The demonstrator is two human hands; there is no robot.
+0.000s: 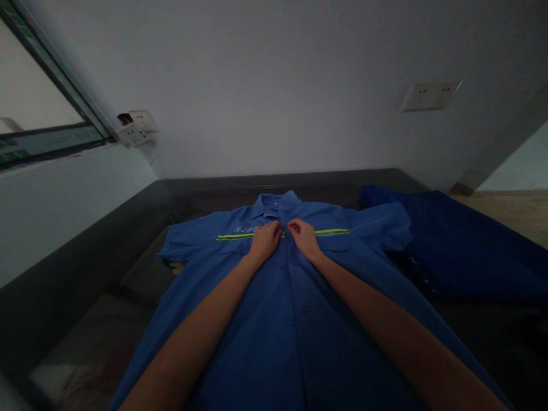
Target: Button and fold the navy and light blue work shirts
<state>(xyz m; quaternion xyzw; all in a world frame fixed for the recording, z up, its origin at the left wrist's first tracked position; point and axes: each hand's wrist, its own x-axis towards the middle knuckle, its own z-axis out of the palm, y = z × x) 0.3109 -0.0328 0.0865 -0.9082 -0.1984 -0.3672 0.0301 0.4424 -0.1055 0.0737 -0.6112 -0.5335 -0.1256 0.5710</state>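
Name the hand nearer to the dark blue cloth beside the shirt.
Right. Both hands are left of the dark blue cloth, over the shirt: the right hand closer, the left hand farther left.

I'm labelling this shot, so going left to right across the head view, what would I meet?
Window, corner sockets, one blue shirt sleeve, left hand, right hand, right-hand wall sockets.

The shirt (274,302) is matt cloth, the wall (278,97) smooth.
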